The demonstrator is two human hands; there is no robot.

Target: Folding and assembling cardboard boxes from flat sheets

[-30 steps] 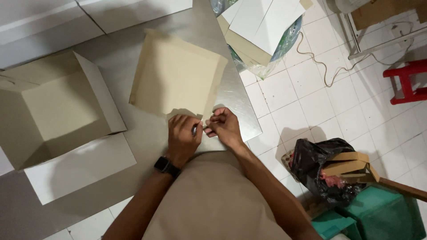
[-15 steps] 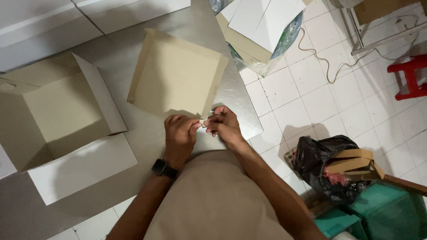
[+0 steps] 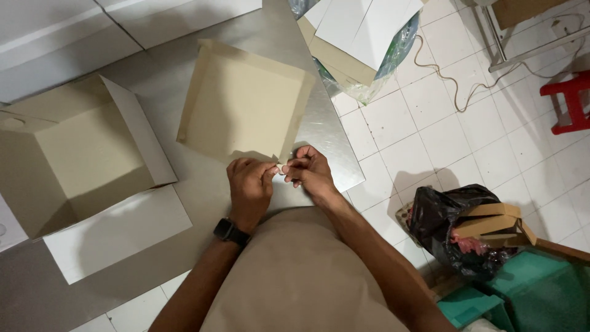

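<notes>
since a moment ago both hands have drawn a little nearer to the body and closer together, while the flat tan cardboard sheet with raised edges (image 3: 246,101) lies where it lay, on the grey metal surface (image 3: 319,132). the left hand (image 3: 249,184) and the right hand (image 3: 310,171) now meet fingertip to fingertip at the near right corner of that sheet. the fingers (image 3: 270,174) of both hands are curled in tight, pinched on something small and pale between them; what it is cannot be told, it is too small. judged from this, the fiddling with that small bit goes on, and the sheet's corner is not yet dealt with.

counted: two hands, with one black wristwatch (image 3: 230,232) on the left wrist. one tan sheet just beyond the hands. one open white cardboard box with a tan inside (image 3: 80,150) at the left of the surface, its white flap lying flat toward the near side. one stack of flat white and tan card blanks (image 3: 359,34) at the far right edge, partly in clear plastic. on the white tiled floor to the right: one black plastic bag holding brown card scraps (image 3: 464,224), one red stool (image 3: 568,101), one loose cable (image 3: 442,74), and green containers (image 3: 534,295) at the near right, their number unclear.
</notes>
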